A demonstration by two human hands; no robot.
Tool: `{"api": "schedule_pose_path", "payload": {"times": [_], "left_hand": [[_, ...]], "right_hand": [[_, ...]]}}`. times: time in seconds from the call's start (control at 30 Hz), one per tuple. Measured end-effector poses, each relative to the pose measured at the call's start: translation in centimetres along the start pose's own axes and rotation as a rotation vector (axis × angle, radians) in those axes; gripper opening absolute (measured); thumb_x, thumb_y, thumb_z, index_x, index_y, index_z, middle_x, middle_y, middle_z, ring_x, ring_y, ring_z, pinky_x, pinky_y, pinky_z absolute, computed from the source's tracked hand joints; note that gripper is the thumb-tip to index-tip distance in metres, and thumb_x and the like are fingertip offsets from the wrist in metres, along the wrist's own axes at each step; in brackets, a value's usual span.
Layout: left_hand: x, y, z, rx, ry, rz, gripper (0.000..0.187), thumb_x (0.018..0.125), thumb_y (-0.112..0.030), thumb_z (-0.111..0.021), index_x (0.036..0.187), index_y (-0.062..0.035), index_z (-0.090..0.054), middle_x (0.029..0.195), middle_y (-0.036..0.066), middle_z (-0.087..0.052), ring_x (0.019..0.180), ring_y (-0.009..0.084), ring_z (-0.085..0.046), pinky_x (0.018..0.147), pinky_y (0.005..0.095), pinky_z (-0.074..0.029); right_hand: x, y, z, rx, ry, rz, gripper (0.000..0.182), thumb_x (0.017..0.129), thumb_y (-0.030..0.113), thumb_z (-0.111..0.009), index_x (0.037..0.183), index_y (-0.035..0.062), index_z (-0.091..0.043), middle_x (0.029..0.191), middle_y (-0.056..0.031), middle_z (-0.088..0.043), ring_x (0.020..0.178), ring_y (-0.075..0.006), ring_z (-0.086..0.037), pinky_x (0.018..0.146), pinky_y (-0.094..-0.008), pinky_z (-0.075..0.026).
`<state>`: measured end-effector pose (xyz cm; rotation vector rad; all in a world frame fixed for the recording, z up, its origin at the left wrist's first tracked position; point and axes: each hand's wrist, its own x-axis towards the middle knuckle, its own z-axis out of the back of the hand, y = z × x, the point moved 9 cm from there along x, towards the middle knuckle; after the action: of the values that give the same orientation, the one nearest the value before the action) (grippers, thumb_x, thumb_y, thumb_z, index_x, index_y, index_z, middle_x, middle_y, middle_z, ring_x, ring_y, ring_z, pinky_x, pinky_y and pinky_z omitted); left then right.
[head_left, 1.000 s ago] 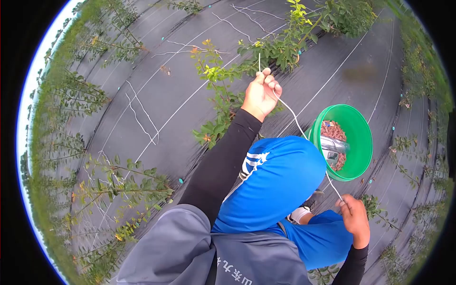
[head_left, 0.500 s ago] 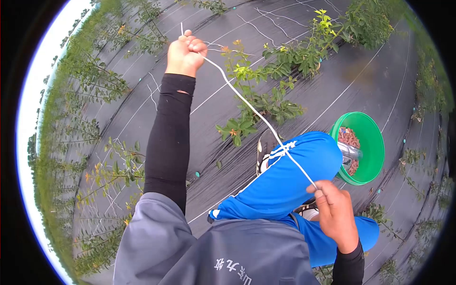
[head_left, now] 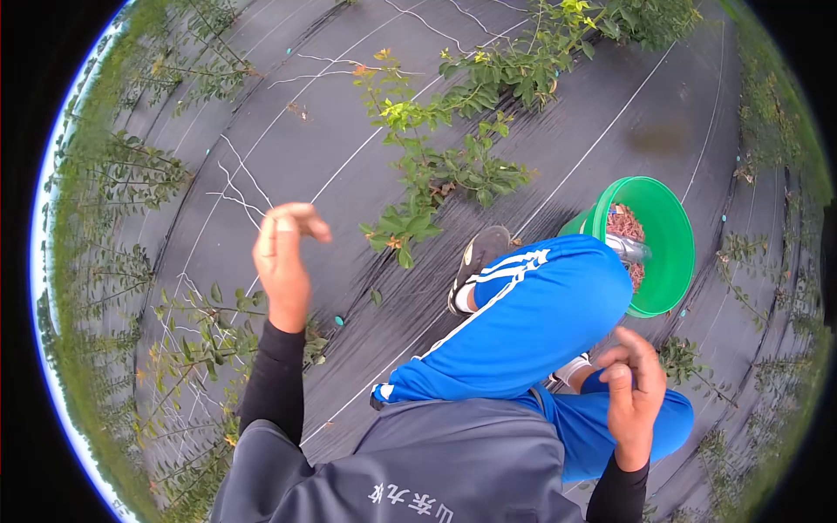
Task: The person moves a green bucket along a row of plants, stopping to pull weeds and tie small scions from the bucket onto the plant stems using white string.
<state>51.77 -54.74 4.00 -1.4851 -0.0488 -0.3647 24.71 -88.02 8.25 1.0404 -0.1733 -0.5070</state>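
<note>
My left hand (head_left: 284,261) is raised over the dark ground sheet, its fingers bent and apart, with nothing visible in it. Just beyond it, thin white wires (head_left: 237,185) lie on the sheet. My right hand (head_left: 636,392) hovers beside the blue-trousered knee (head_left: 567,279), fingers curved and thumb apart, also empty. Both hands are slightly blurred. Between them, past the knee, a leafy plant (head_left: 418,218) grows through the sheet. No wire runs from one hand to the other.
A green bucket (head_left: 676,253) with reddish-brown bits and a clear plastic item stands right of the knee. A shoe (head_left: 478,261) rests on the black ground sheet (head_left: 558,174). More wires (head_left: 427,26) lie at the top, and shrubs (head_left: 205,340) grow at the left.
The long white wire stretched between both hands is gone from them. My left hand has come down and left and opened; my right hand has opened. The view has shifted slightly.
</note>
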Motion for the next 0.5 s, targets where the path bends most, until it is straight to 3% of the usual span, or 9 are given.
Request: {"api": "schedule_pose_path", "payload": {"times": [0.07,0.1,0.23,0.37,0.5], "left_hand": [[-6.3,7.6,-9.5,-0.146,0.157,0.299,0.028,0.097,-0.022,-0.039,0.098,0.0018,-0.055,0.079,0.009,-0.060,0.070,0.0157,-0.058,0.068,0.0284,-0.048],[-8.8,12.3,-13.3,-0.253,0.185,0.538,0.027,0.096,-0.020,-0.042,0.100,0.0013,-0.057,0.083,0.007,-0.060,0.072,0.0123,-0.058,0.067,0.0275,-0.049],[-12.4,26.6,-21.6,-0.307,0.103,0.980,0.030,0.094,-0.026,-0.045,0.110,-0.0014,-0.052,0.094,0.006,-0.059,0.080,0.0133,-0.058,0.069,0.0264,-0.048],[-9.4,35.6,-24.3,-0.185,-0.139,1.036,0.032,0.092,-0.022,-0.049,0.118,-0.0048,-0.046,0.095,0.005,-0.056,0.079,0.0141,-0.058,0.068,0.0280,-0.048],[-8.5,44.1,-24.2,-0.023,-0.305,1.119,0.031,0.091,-0.016,-0.049,0.119,-0.0046,-0.045,0.096,0.007,-0.057,0.080,0.0144,-0.058,0.063,0.0286,-0.048]], "right_hand": [[-0.7,-1.6,6.5,-0.100,-0.250,-0.028,0.032,0.091,0.015,-0.051,0.118,-0.0011,-0.052,0.085,-0.0063,-0.059,0.071,-0.0119,-0.054,0.064,-0.0244,-0.045],[-1.2,-2.4,9.5,-0.184,-0.351,-0.045,0.031,0.091,0.014,-0.050,0.118,-0.0009,-0.052,0.088,-0.0062,-0.058,0.073,-0.0121,-0.053,0.066,-0.0243,-0.045],[-4.6,-6.5,17.5,-0.434,-0.600,-0.125,0.030,0.093,0.011,-0.045,0.119,-0.0005,-0.051,0.099,-0.0082,-0.056,0.086,-0.0142,-0.053,0.077,-0.0270,-0.045],[-8.3,-9.0,19.8,-0.572,-0.836,-0.236,0.030,0.094,0.009,-0.040,0.119,-0.0005,-0.052,0.104,-0.0095,-0.055,0.093,-0.0174,-0.052,0.087,-0.0308,-0.043],[-10.8,-11.3,20.1,-0.599,-0.864,-0.313,0.031,0.095,0.011,-0.040,0.121,-0.0017,-0.049,0.112,-0.0110,-0.054,0.100,-0.0184,-0.054,0.088,-0.0319,-0.044]]}}
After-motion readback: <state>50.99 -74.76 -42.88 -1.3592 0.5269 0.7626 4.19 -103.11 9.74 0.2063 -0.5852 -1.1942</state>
